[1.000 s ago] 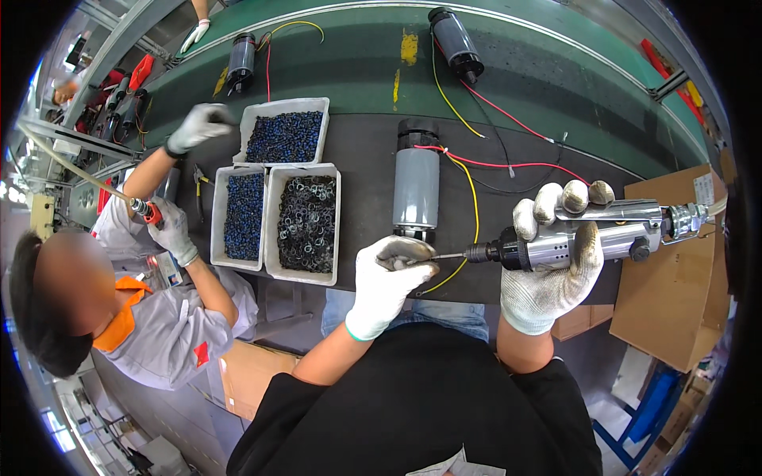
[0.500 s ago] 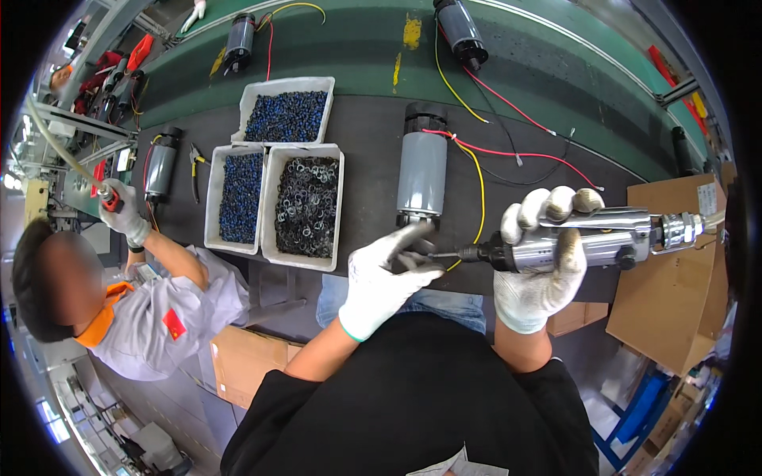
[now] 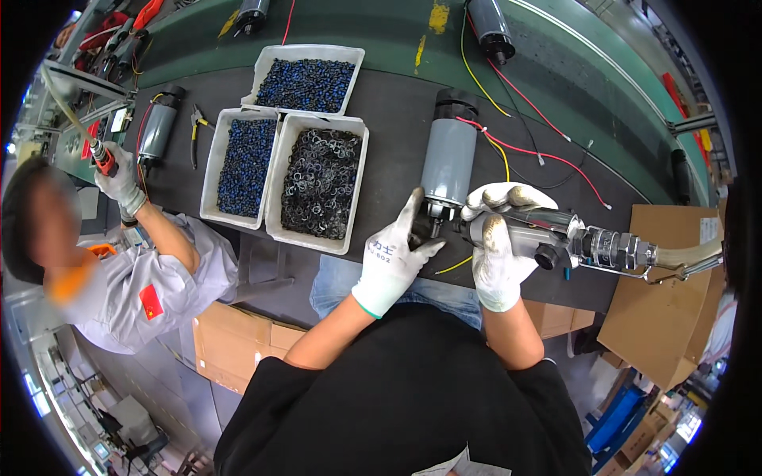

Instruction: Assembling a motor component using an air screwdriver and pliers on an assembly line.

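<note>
A grey cylindrical electric motor [image 3: 449,163] lies before me, its black cap at the far end. Its near end, with a small shaft, points toward me. My left hand [image 3: 393,258], in a white glove with dark fingertips, is at that near end, with forefinger and thumb around it. Whether a small part is also between those fingers, I cannot make out. My right hand [image 3: 502,262], gloved too, is wrapped round a silver air screwdriver [image 3: 528,232] held roughly level. Its front sits close to the motor's near end, and the bit is hidden. Red and yellow wires [image 3: 548,151] trail from the motor.
Two white bins of blue-black small parts [image 3: 305,85] [image 3: 244,166] and one bin of rings [image 3: 320,182] stand left. Beyond lie pliers [image 3: 195,135] and another motor [image 3: 159,127]. A co-worker [image 3: 151,262] holds a red tool. Cardboard boxes [image 3: 663,293] stand right; an air hose [image 3: 690,252] trails there.
My right hand has brought the air screwdriver leftward and up to the motor's near end. My left hand has moved from the driver's bit to the motor. The view has shifted slightly.
</note>
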Available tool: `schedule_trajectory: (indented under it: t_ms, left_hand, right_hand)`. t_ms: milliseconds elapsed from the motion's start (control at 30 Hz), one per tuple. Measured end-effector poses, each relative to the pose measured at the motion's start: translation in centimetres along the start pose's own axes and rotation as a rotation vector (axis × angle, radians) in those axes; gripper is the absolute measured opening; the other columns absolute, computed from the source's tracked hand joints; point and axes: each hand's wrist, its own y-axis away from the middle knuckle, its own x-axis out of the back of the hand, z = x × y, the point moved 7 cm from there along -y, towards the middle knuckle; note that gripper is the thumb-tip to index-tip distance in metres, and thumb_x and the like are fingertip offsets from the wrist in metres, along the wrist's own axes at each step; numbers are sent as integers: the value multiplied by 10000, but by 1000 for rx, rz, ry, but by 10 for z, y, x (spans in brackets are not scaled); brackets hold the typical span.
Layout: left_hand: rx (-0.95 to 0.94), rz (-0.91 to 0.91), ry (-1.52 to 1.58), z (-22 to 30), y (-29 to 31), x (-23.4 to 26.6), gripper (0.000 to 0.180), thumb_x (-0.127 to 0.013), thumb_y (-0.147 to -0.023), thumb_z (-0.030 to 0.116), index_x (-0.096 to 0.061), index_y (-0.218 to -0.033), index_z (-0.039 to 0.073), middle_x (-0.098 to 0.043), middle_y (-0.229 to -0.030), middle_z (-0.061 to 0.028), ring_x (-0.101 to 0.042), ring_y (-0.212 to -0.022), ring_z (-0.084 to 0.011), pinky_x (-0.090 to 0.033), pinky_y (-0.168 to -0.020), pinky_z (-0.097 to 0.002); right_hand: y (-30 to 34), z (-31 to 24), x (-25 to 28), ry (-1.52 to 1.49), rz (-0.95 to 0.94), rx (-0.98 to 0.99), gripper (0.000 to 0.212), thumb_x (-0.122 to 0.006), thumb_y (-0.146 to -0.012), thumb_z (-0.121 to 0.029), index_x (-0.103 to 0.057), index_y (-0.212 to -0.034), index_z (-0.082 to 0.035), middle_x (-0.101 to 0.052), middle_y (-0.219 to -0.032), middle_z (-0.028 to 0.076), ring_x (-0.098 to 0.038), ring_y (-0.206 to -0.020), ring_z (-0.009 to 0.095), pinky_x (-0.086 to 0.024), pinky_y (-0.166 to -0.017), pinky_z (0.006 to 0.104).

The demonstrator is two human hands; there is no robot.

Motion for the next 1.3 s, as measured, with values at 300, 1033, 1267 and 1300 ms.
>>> schedule_trajectory:
  t_ms: [300,1033,1267,1300]
  left_hand:
    - [-55,17,11,-3,-1,-4,993,-915,-774,220,-422,-1626,86,-750,-1021,-174,-745,-888,-340,-593,-805,-415]
    - [-176,49,-122,3,3,0,911,-880,-769,233,-484,-1577,91,-742,-952,-75,-737,-856,-259,-590,-748,-405]
    - [-219,65,-113,12,2,3,855,-870,-795,235,-518,-1550,46,-719,-853,-127,-736,-786,-294,-594,-716,-400]
    - [-218,65,-118,12,3,3,855,-870,-795,235,-518,-1550,46,-719,-853,-127,-736,-786,-294,-594,-716,-400]
  right_hand:
    - [1,2,-7,152,-56,69,442,-747,-985,-62,-504,-1352,-44,-667,-1160,185,-697,-994,256,-613,-839,380]
    - [2,10,-22,248,-134,-24,450,-700,-876,168,-536,-1254,-13,-711,-1113,133,-710,-978,177,-599,-911,341]
    - [-3,8,-17,172,-69,-62,392,-709,-895,119,-548,-1228,-11,-710,-1096,139,-708,-971,178,-599,-896,337]
    - [-3,9,-15,149,-77,-54,378,-711,-900,106,-551,-1222,-11,-710,-1095,141,-708,-971,180,-600,-893,337]
